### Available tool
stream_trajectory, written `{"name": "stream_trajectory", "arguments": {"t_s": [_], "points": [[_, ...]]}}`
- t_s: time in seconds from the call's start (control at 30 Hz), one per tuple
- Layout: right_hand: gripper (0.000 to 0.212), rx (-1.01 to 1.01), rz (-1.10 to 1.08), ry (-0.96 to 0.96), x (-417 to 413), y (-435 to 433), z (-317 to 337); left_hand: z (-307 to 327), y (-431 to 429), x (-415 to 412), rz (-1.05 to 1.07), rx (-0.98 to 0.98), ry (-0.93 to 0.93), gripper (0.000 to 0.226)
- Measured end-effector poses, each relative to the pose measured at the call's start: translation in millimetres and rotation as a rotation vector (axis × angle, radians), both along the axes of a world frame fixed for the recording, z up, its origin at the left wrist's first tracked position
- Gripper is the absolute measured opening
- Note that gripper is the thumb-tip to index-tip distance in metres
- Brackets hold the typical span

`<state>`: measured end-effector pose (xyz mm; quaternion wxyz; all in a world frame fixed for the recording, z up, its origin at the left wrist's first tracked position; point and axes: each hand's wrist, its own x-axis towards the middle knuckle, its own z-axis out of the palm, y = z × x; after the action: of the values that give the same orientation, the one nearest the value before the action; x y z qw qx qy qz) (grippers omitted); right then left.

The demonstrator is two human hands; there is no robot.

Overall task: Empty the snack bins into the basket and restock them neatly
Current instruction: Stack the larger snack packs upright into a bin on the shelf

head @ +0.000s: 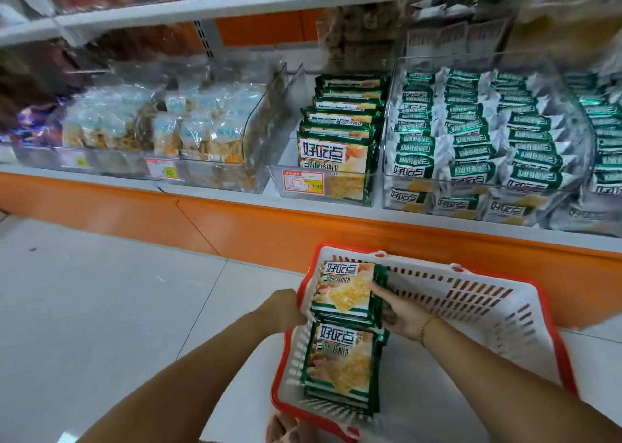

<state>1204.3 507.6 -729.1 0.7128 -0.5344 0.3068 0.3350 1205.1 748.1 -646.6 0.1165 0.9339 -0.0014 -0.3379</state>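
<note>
A white basket [471, 294] with a red rim sits on the floor [101, 291], just in front of the orange base of the shelf [269, 222]. At its left end are two stacks of green biscuit packets: the lower stack [341, 365] lies flat toward the near left corner, and the upper stack [346, 291] is held up against the far left wall. The right hand [402, 313] grips the right edge of the upper stack, fingers curled round it. The left hand [284, 306] is at the basket's left wall on the stack's other side; its fingers are hidden behind the wall, so I cannot tell what it grasps. Up on the shelf, a clear snack bin [279, 160] with a price tag on its front has the same packets standing in a row along its right side. The bin to its right [390, 113] is packed with rows of small green-and-white packets [471, 133], and the bins to its left hold clear bags of snacks [202, 129].
</note>
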Motion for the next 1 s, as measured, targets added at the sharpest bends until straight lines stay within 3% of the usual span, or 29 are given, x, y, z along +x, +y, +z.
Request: {"name": "stream_trajectory", "arguments": {"t_s": [0.13,0.3,0.43,0.57,0.63,0.7,0.87,1.0], "points": [[0.055,-0.111,0.195,-0.024,8.2,8.8,5.2,-4.5,-3.5,4.9,0.088,-0.027,-0.028,0.031],[0.046,-0.108,0.168,-0.086,7.6,25.7,7.0,-11.0,-4.6,2.7,0.266,-0.114,-0.032,0.018],[0.041,-0.031,0.089,-0.050,-2.7,21.1,19.1,-6.3,-11.5,-9.0,0.798,-0.492,-0.168,0.058],[0.036,0.186,-0.033,-0.031,-22.4,12.3,38.2,11.5,-18.3,-26.6,1.192,-0.831,0.010,0.056],[0.031,0.357,-0.137,-0.059,-31.3,13.2,53.5,18.1,-21.3,-35.1,1.207,-0.954,0.153,0.059],[0.035,0.451,-0.183,-0.128,-36.3,12.2,72.6,26.1,-27.0,-39.4,1.137,-1.087,0.294,0.042],[0.053,0.166,0.101,-0.490,-35.3,2.0,123.1,45.3,-43.4,-37.4,1.137,-1.467,0.341,0.025],[0.045,-0.029,-0.031,-0.689,-38.2,-7.4,153.8,59.0,-48.3,-21.0,1.070,-1.578,0.235,0.012]]}}
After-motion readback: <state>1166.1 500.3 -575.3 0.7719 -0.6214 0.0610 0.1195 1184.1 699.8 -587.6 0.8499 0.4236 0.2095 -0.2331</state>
